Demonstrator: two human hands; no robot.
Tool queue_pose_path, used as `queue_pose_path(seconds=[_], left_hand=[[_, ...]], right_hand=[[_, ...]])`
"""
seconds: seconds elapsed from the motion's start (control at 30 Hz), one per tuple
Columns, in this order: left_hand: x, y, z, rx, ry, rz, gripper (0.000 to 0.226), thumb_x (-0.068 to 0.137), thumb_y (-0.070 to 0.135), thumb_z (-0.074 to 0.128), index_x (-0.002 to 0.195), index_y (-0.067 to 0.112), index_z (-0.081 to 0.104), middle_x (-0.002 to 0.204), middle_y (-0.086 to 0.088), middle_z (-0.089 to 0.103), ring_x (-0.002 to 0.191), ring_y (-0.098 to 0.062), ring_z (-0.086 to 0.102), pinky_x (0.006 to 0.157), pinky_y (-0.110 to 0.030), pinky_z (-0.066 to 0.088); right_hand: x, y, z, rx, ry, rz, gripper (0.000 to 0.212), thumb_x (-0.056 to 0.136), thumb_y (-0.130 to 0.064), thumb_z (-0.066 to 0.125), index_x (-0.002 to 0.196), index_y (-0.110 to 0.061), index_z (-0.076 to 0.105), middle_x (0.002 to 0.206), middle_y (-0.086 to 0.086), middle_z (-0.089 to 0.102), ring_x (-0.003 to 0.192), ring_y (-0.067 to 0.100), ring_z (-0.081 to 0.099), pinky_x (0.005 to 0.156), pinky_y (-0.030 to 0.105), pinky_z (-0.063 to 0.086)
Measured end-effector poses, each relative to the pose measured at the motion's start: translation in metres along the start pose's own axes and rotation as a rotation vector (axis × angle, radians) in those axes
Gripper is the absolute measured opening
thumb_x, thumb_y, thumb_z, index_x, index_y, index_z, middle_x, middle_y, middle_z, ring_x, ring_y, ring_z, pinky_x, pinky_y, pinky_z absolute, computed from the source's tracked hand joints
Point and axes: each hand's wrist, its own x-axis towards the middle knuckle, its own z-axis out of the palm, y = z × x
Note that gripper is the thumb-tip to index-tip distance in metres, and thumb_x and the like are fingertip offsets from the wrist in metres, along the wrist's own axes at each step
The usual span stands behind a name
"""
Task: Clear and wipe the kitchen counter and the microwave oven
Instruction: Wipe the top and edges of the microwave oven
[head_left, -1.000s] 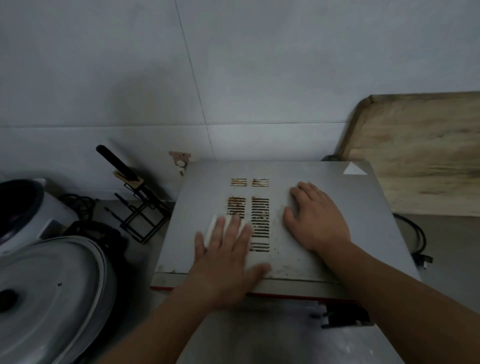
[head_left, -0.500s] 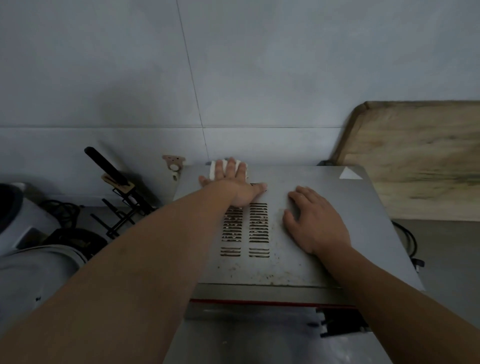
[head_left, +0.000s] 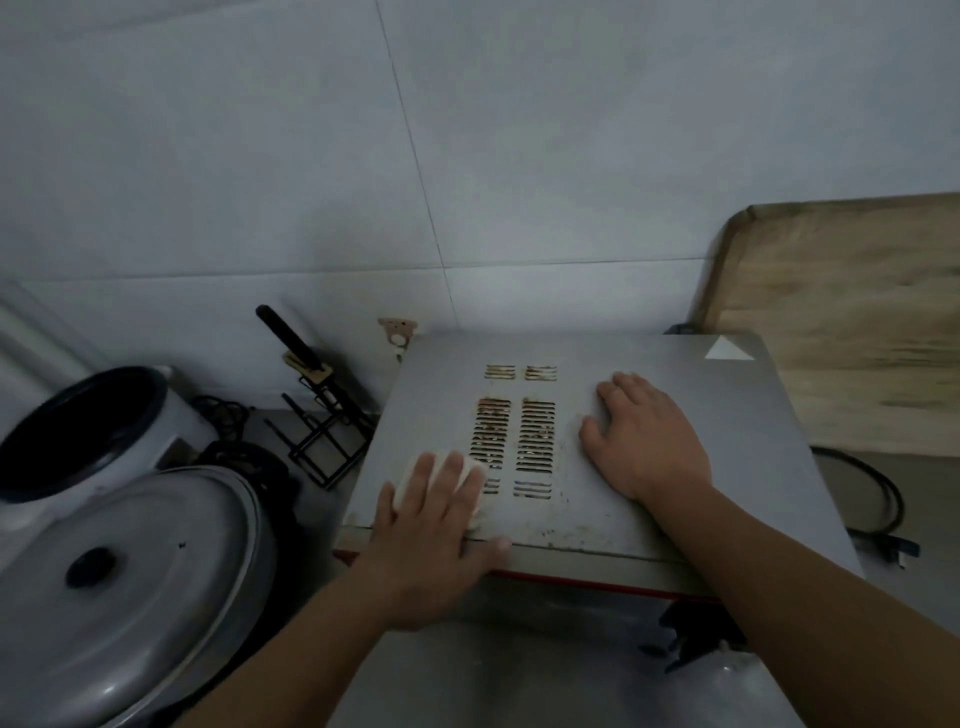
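Observation:
A grey microwave oven fills the middle, its top stained around rusty vent slots. My left hand lies flat with straight fingers on a white cloth, pressing it onto the front left part of the oven's top, beside the vents. Most of the cloth is hidden under the fingers. My right hand rests flat on the top, right of the vents, holding nothing.
Left of the oven stand a large pot with a metal lid, a white rice cooker and a black knife rack. A wooden board leans on the tiled wall at right. A black cable lies on the counter.
My left hand has drawn the cloth from the oven's back edge to its front left corner. The right hand stays in place on the top.

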Motion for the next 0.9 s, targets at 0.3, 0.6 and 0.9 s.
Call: queue_pose_path(seconds=[0.3, 0.6, 0.9], left_hand=[[-0.031, -0.006, 0.014, 0.029, -0.031, -0.021, 0.089, 0.067, 0.086, -0.013, 0.143, 0.045, -0.036, 0.147, 0.02, -0.049, 0.135, -0.009, -0.048, 0.117, -0.055, -0.019], [0.005, -0.076, -0.005, -0.115, 0.024, -0.169, 0.092, 0.073, 0.088, -0.004, 0.15, 0.042, -0.026, 0.15, 0.017, -0.043, 0.143, -0.015, -0.037, 0.118, -0.061, -0.013], [0.024, -0.109, -0.006, -0.497, 0.044, -0.054, 0.075, 0.095, 0.072, 0.026, 0.155, 0.046, -0.008, 0.159, 0.02, -0.029, 0.153, -0.015, -0.009, 0.124, -0.045, 0.008]], right_hand=[[-0.004, -0.001, -0.005, -0.003, -0.023, -0.009, 0.065, 0.098, -0.05, 0.027, 0.152, -0.015, 0.033, 0.16, 0.008, 0.028, 0.148, 0.022, 0.021, 0.121, 0.036, 0.015], [-0.003, -0.005, -0.006, -0.023, -0.004, 0.014, 0.06, 0.099, -0.049, 0.031, 0.151, -0.018, 0.036, 0.159, 0.004, 0.03, 0.147, 0.019, 0.023, 0.119, 0.034, 0.015], [-0.001, -0.025, -0.016, -0.139, -0.062, 0.103, 0.059, 0.099, -0.049, 0.034, 0.151, -0.022, 0.035, 0.159, 0.002, 0.031, 0.146, 0.018, 0.027, 0.119, 0.035, 0.021]])
